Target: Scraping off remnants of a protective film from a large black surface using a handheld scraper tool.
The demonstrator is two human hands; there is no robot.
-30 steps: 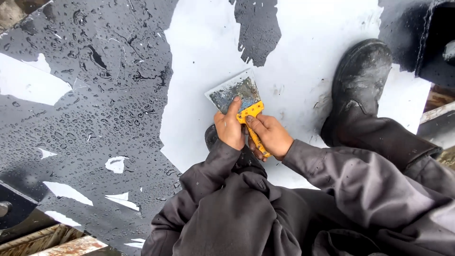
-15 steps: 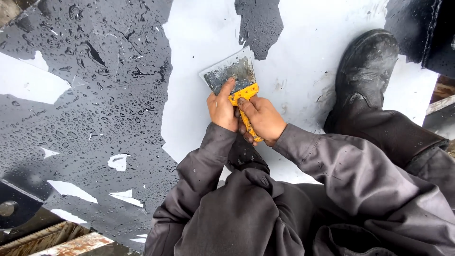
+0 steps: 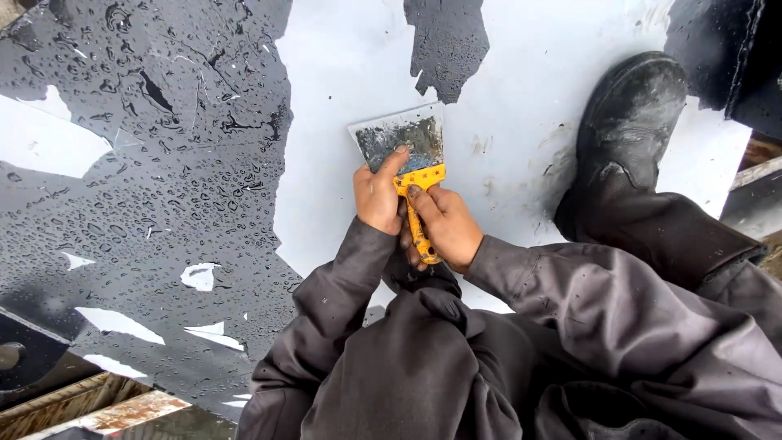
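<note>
The scraper [image 3: 405, 155] lies flat on the bare sheet [image 3: 342, 98], blade pointing away from the person. The left hand [image 3: 377, 195] sits on its left side, a finger on the blade; the right hand [image 3: 444, 224] grips the handle just behind the blade, the two hands touching. Left of the bare sheet lies the wet coating [image 3: 163, 163]. A patch of coating [image 3: 446, 41] lies beyond the blade. The boot [image 3: 627, 122] stands on the sheet, right of the hands.
</note>
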